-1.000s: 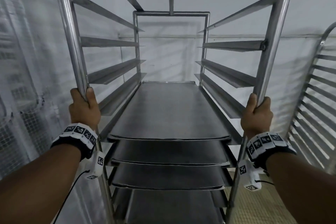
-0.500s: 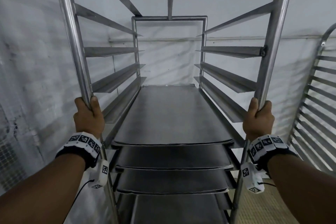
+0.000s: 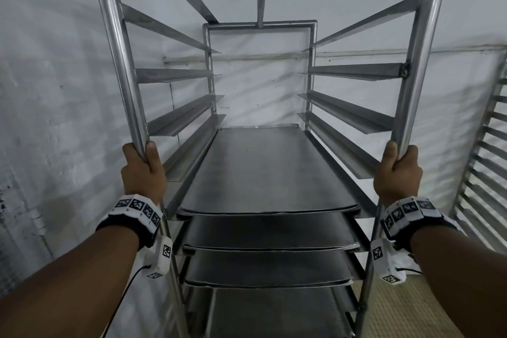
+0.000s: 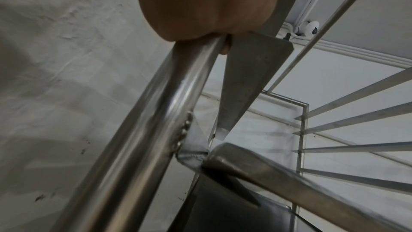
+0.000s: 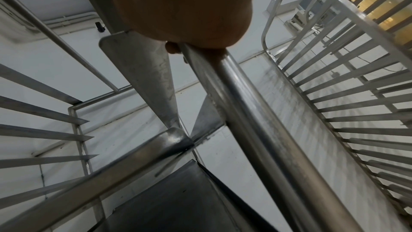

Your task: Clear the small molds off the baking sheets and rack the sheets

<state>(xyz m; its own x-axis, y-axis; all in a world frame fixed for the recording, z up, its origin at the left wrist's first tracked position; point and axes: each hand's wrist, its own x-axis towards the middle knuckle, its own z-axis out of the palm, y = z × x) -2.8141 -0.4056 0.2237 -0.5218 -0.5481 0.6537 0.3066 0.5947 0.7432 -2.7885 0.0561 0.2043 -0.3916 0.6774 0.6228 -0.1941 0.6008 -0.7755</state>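
A tall steel sheet rack (image 3: 258, 25) stands straight in front of me, close to a white wall. Several dark baking sheets lie on its lower runners, the top sheet (image 3: 263, 170) bare, with no molds in sight. My left hand (image 3: 142, 170) grips the rack's front left post (image 3: 118, 57), seen from below in the left wrist view as the post (image 4: 142, 130) under my left hand (image 4: 207, 4). My right hand (image 3: 397, 173) grips the front right post (image 3: 419, 57); the right wrist view shows that post (image 5: 256, 121) under my right hand (image 5: 185, 4).
A second rack (image 3: 485, 162) with many empty runners stands close on the right, also seen as the second rack (image 5: 347, 94). White walls close in on the left and behind. Tan tiled floor (image 3: 389, 307) shows at lower right. The upper runners (image 3: 348, 112) carry nothing.
The rack with both hands on its posts has rolled forward and left; the mesh panel on the left has dropped out of view and the back wall looks nearer.
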